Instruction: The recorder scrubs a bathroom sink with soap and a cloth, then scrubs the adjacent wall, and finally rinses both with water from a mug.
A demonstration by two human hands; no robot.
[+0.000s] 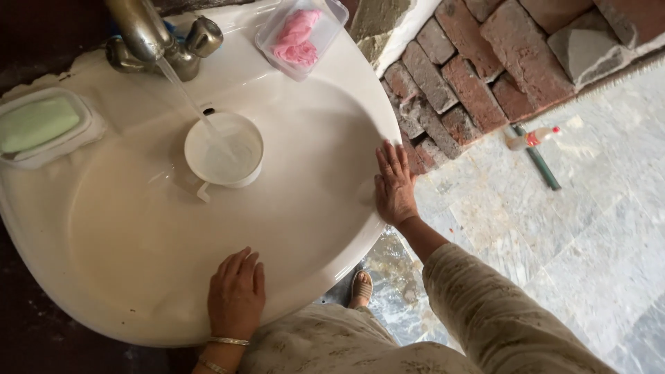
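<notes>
Your left hand (237, 294) and right hand (394, 185) rest flat and empty on the sink (138, 277) rim while the tap (149, 34) fills the cup (224, 149), so next watch its level.

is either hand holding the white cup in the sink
No, the white cup sits alone under the running tap while the left hand and right hand rest flat on the sink rim.

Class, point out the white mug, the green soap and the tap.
White mug (224, 149): head view, on its water-filled inside.
Green soap (36, 123): head view, on the bar's top.
Tap (140, 29): head view, on the spout.
</notes>
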